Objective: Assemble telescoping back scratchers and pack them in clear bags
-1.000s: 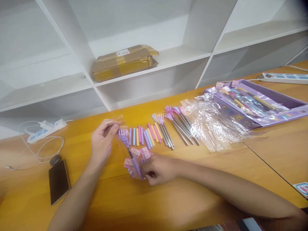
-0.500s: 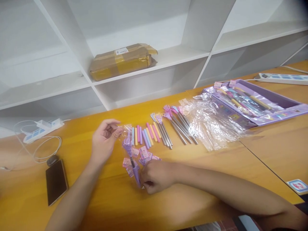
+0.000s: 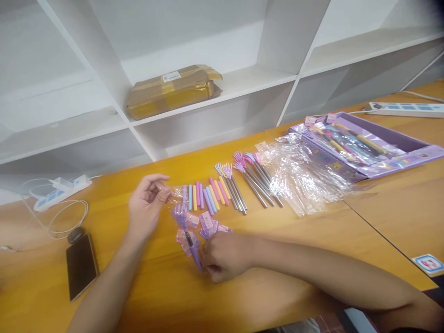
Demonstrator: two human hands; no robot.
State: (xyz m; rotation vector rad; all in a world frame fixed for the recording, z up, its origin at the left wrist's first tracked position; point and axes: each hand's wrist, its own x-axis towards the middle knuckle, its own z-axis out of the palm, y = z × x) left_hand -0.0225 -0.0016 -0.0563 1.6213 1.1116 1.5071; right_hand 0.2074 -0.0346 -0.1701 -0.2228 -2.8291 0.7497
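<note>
My left hand (image 3: 147, 201) pinches one end of a clear plastic bag (image 3: 176, 194) between thumb and fingers. Inside the bag is a purple back scratcher (image 3: 194, 254) with a hand-shaped head, a metal shaft and a purple handle, tilted with the handle toward me. My right hand (image 3: 225, 256) is closed beside the handle, at the bag's lower end; its fingertips are mostly hidden. Small pink and purple printed cards (image 3: 206, 221) lie underneath and alongside. Beyond them are coloured handle sleeves (image 3: 210, 199) in rows and more back scratchers (image 3: 255, 178) with bare metal shafts.
A heap of clear bags (image 3: 305, 180) lies to the right, against a purple box (image 3: 398, 162) containing bagged back scratchers. A phone (image 3: 81, 267), cables and a power strip (image 3: 62, 192) lie at left. Behind, a taped parcel (image 3: 173, 92) rests on a white shelf (image 3: 256, 83).
The view has shifted slightly. Both hands keep their places at the bag, and the back scratcher stays in it at nearly the same tilt.
</note>
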